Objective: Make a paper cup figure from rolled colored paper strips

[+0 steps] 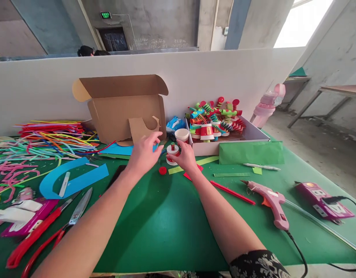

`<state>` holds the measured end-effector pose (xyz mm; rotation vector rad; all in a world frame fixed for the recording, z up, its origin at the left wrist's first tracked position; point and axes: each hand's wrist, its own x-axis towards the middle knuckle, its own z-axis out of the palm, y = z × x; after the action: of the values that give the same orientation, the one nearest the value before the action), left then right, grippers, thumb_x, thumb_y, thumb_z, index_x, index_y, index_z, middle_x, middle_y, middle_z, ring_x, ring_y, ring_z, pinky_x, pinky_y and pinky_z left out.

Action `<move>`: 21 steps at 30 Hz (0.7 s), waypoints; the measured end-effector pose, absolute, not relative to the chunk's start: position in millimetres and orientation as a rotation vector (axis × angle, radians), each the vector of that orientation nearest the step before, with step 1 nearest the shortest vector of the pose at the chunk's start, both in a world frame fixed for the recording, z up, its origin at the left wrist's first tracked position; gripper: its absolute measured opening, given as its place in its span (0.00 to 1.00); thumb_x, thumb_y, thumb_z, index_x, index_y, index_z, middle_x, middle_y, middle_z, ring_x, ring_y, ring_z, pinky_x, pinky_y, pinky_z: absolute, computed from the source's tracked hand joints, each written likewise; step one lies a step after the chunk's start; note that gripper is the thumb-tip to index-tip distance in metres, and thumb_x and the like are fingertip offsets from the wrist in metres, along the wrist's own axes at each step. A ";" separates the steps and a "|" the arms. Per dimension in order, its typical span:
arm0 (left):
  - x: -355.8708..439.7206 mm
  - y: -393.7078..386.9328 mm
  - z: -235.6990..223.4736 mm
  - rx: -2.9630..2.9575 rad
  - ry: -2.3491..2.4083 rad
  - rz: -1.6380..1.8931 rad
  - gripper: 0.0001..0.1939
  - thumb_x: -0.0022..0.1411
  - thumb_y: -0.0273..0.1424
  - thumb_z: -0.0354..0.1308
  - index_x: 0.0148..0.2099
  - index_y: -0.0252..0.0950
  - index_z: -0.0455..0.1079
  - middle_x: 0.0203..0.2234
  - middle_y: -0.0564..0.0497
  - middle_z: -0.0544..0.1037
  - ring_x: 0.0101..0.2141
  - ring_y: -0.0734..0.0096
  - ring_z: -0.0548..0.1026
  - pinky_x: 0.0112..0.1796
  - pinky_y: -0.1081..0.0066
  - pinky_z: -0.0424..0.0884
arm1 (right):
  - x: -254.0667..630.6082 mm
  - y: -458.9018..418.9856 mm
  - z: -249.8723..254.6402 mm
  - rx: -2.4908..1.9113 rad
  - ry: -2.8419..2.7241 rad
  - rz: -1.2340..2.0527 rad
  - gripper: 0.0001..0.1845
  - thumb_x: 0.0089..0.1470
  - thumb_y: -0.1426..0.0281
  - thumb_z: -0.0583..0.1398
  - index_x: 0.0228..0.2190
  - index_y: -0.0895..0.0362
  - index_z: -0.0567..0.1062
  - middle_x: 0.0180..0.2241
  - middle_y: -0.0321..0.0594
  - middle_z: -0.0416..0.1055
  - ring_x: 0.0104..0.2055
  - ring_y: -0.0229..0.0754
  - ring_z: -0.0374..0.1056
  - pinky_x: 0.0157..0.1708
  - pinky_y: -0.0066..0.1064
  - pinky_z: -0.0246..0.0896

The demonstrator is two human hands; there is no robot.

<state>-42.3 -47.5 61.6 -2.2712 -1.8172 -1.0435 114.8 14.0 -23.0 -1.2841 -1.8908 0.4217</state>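
Observation:
An upside-down white-and-red paper cup (172, 158) stands on the green table, a small red folded-paper piece on its top. My right hand (187, 157) grips the cup from its right side, thumb and fingers around it. To the left, my left hand (145, 152) hovers with its fingers apart and nothing in them, short of the cup. A red paper disc (162, 170) lies just in front of the cup. Behind it are more stacked paper cups (182, 134). A light-green paper strip (208, 161) runs off to the right.
Finished paper-cup figures fill a white box (258, 136) at the back right. A pink hot glue gun (267, 199) and a purple power strip (324, 200) lie at right. At left are scissors (81, 204), red-handled pliers (39, 235), pipe cleaners (56, 139) and a cardboard box (117, 112).

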 end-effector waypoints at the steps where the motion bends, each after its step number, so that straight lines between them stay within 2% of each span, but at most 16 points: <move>1: -36.1 -58.0 57.7 -2.271 -1.790 -1.020 0.14 0.63 0.26 0.55 0.51 0.37 0.68 0.36 0.48 0.78 0.38 0.63 0.75 0.40 0.66 0.70 | 116.8 14.0 -19.6 -1.261 -1.892 0.415 0.39 0.42 0.61 0.71 0.55 0.60 0.69 0.52 0.54 0.73 0.55 0.58 0.66 0.54 0.48 0.61; 3: -19.9 -78.5 47.8 -2.282 -1.776 -0.851 0.08 0.67 0.26 0.49 0.41 0.36 0.69 0.31 0.47 0.77 0.35 0.62 0.75 0.36 0.66 0.69 | 123.5 13.9 -11.7 -1.230 -1.894 0.432 0.39 0.42 0.62 0.71 0.55 0.59 0.70 0.50 0.53 0.74 0.54 0.57 0.67 0.53 0.47 0.62; 5: -1.9 -98.3 36.1 -2.344 -1.748 -0.619 0.13 0.69 0.25 0.44 0.36 0.36 0.68 0.25 0.47 0.76 0.29 0.63 0.75 0.32 0.67 0.67 | 134.1 11.6 -3.4 -1.208 -1.886 0.492 0.33 0.45 0.63 0.69 0.53 0.57 0.71 0.47 0.49 0.76 0.51 0.54 0.70 0.51 0.45 0.65; 7: 13.2 -118.5 23.5 -2.473 -1.634 -0.482 0.13 0.70 0.26 0.44 0.34 0.36 0.68 0.22 0.49 0.75 0.26 0.63 0.74 0.30 0.67 0.65 | 148.6 3.9 3.8 -1.171 -1.864 0.568 0.23 0.52 0.64 0.64 0.50 0.54 0.73 0.44 0.44 0.78 0.47 0.49 0.73 0.47 0.41 0.67; 9: 22.7 -139.8 10.1 -2.573 -1.524 -0.460 0.13 0.70 0.28 0.45 0.33 0.37 0.67 0.19 0.51 0.74 0.23 0.66 0.73 0.29 0.69 0.64 | 164.7 -12.1 8.2 -1.116 -1.832 0.610 0.17 0.56 0.66 0.58 0.47 0.54 0.74 0.42 0.42 0.79 0.44 0.45 0.74 0.44 0.37 0.68; 12: 27.3 -171.1 -8.6 -2.614 -1.455 -0.581 0.16 0.70 0.30 0.47 0.28 0.38 0.65 0.15 0.54 0.71 0.19 0.69 0.70 0.28 0.70 0.62 | 185.2 -47.7 6.0 -1.064 -1.786 0.587 0.14 0.59 0.65 0.54 0.42 0.55 0.76 0.40 0.43 0.79 0.41 0.44 0.75 0.41 0.33 0.68; 14: 27.1 -187.5 -16.9 -2.606 -1.467 -0.699 0.18 0.69 0.30 0.48 0.25 0.39 0.63 0.14 0.55 0.69 0.18 0.70 0.68 0.27 0.70 0.60 | 193.3 -70.4 -1.8 -1.116 -1.749 0.568 0.15 0.59 0.62 0.54 0.39 0.56 0.77 0.37 0.43 0.79 0.38 0.44 0.74 0.31 0.29 0.66; 16: 25.6 -196.7 -19.3 -2.608 -1.501 -0.747 0.16 0.68 0.27 0.48 0.25 0.39 0.62 0.16 0.56 0.69 0.19 0.70 0.68 0.27 0.71 0.60 | 196.6 -85.1 -12.4 -1.157 -1.742 0.538 0.17 0.59 0.59 0.54 0.31 0.56 0.77 0.30 0.42 0.78 0.32 0.43 0.72 0.28 0.28 0.63; 18: 21.3 -197.1 -15.3 -2.614 -1.580 -0.736 0.13 0.66 0.26 0.50 0.27 0.39 0.62 0.18 0.55 0.70 0.21 0.70 0.68 0.28 0.70 0.60 | 196.1 -90.4 -22.0 -1.187 -1.789 0.571 0.23 0.59 0.55 0.52 0.21 0.55 0.73 0.19 0.38 0.71 0.23 0.40 0.66 0.23 0.27 0.57; 21: 6.1 -182.2 0.2 -2.555 -1.800 -0.702 0.16 0.65 0.29 0.52 0.24 0.39 0.60 0.19 0.54 0.69 0.24 0.68 0.69 0.29 0.69 0.61 | 192.0 -89.2 -29.6 -1.171 -1.860 0.667 0.29 0.59 0.49 0.50 0.16 0.54 0.67 0.13 0.33 0.59 0.17 0.36 0.55 0.19 0.27 0.50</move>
<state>6.1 -182.2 0.2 -2.5550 -1.7999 -0.7019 192.0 -89.2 -29.6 -1.1714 -1.8605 0.6670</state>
